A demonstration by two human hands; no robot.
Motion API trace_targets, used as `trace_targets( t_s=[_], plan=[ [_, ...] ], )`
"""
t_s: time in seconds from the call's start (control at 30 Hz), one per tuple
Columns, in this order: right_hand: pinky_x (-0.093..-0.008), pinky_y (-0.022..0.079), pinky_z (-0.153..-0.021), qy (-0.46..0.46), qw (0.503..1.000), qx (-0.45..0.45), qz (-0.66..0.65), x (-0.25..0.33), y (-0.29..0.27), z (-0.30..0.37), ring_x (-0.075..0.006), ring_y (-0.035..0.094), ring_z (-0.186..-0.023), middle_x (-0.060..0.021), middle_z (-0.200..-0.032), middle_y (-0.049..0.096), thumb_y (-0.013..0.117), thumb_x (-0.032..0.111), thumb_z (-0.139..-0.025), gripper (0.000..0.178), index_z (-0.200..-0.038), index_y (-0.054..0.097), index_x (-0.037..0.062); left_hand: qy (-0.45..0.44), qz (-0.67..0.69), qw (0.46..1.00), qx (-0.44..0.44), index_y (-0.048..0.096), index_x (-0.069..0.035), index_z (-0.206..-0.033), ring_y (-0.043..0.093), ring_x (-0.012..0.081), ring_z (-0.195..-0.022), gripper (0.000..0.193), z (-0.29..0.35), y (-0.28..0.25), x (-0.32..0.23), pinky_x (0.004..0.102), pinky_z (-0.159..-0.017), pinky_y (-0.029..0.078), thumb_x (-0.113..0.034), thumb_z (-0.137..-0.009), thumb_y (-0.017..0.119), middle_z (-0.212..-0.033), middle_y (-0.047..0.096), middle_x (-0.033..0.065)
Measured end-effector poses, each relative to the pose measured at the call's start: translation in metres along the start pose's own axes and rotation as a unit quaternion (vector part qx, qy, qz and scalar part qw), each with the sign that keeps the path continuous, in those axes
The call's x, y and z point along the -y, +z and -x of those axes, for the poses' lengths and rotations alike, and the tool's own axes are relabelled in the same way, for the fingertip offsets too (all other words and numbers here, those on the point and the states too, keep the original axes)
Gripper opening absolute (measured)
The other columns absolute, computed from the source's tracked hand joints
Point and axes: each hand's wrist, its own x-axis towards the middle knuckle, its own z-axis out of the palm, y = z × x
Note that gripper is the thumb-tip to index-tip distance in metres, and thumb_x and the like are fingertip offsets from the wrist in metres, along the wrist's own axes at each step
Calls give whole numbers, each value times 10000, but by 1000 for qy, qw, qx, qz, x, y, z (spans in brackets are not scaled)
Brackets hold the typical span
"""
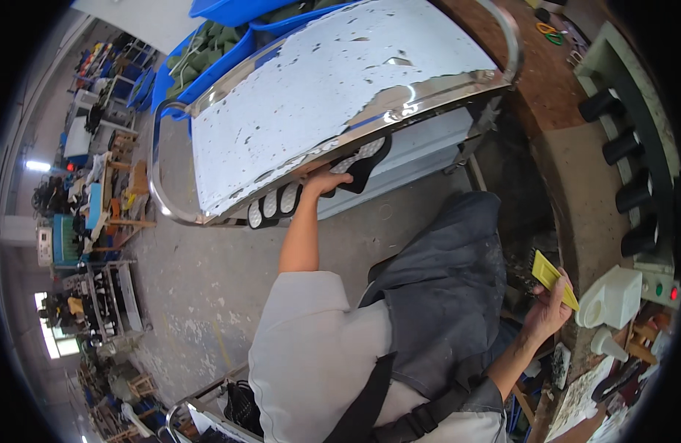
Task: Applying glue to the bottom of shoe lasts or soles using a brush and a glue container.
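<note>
We are seeing a black, curved, apparently shoe-sole-shaped piece with a pale textured face (367, 164) slanting in the left hand (326, 181), partly hidden there. We are also seeing a flat yellow brush with dark bristles (550, 275) tilting diagonally in the right hand (549, 313).

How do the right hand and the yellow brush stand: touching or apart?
Touching: the head view shows the right hand gripping the yellow brush, partly covering it.
</note>
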Motion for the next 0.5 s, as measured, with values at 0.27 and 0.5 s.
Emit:
trace_targets(
  t_s=[0.27, 0.5],
  plan=[
    [-221, 466, -552, -8, 998, -53, -16, 18, -19, 5, -125, 576, -571, -111, -829, 649, 606, 142, -908, 263, -1068, 604, -67, 105, -105, 989, 17, 533, -15, -1266, 442, 402, -1220, 897, 117, -3, -117, 426, -1034, 345, -542, -562, 710, -1328, 483, 211],
    [-250, 505, -589, -79, 988, -115, -61, 41, -58, 7, -158, 630, -630, -124, -850, 661, 616, 132, -904, 266, -1071, 609, -76, 539, -67, 839, 7, 585, 8, -1148, 471, 407, -1144, 757, 160, -24, -300, 431, -997, 365, -420, -546, 750, -1299, 488, 228]
  ],
)
